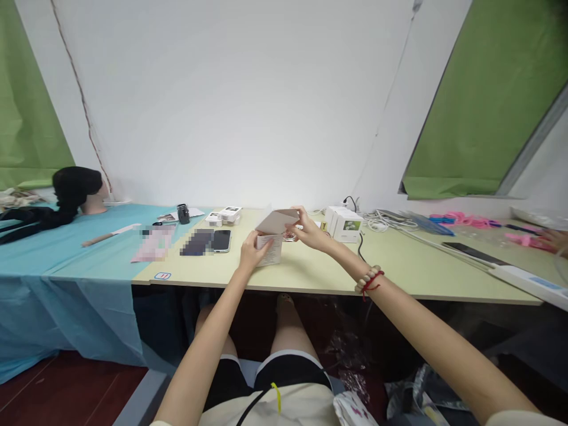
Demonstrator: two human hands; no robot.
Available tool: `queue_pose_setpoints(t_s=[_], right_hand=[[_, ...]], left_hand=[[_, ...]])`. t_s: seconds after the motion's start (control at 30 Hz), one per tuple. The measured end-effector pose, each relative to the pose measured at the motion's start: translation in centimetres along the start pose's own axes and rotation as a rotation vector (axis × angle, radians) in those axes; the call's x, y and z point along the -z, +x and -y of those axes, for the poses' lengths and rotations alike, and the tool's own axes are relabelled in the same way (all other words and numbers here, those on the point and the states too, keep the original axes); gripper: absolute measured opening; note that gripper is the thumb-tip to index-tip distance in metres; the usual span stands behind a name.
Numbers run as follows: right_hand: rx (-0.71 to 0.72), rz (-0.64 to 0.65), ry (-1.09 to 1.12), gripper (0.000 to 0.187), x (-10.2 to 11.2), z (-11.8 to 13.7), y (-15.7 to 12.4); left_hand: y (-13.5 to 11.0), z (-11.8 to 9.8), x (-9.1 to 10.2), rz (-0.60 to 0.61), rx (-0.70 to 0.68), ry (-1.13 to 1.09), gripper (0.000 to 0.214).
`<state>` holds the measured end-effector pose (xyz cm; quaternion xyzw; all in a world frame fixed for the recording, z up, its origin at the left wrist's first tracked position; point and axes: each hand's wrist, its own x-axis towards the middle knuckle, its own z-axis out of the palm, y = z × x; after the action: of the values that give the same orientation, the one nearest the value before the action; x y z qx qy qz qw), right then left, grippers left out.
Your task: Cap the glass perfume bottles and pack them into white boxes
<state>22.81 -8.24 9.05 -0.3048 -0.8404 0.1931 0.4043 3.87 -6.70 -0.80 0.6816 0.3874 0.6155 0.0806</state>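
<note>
Pinching white card [276,226] between left hand [252,253] and right hand [309,232]; probably light, stiffish, creasable, best held by edges.

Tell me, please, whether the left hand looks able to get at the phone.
Probably yes: nothing visible stands between the left hand and the phone, though that hand would first need to release the printed white item.

The held box [276,251] is white, the table [310,269] pale yellow, the cloth [89,260] blue, the curtains [492,106] green.
</note>
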Motion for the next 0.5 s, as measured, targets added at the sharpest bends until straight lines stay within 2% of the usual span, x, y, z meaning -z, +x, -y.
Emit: queue_pose_setpoints(t_s=[0.2, 0.3, 0.4, 0.5], right_hand=[[-0.085, 0.089, -0.031, 0.038, 0.6, 0.5, 0.0], [-0.098, 0.094, -0.040, 0.040, 0.9, 0.9, 0.7], [-0.096, 0.068, -0.022, 0.044, 1.1, 1.5, 1.3], [-0.126, 0.113, -0.038, 0.044, 1.1, 1.7, 1.6]], left_hand=[[-0.3, -0.6, -0.1, 0.011, -0.011, 0.117, 0.026], [-0.6, -0.8, -0.4, 0.014, -0.041, 0.135, 0.027], [-0.7, -0.7, -0.7, -0.012, -0.049, 0.059, 0.042], [-0.6, -0.2, -1.0, -0.093, 0.028, -0.098, 0.061]])
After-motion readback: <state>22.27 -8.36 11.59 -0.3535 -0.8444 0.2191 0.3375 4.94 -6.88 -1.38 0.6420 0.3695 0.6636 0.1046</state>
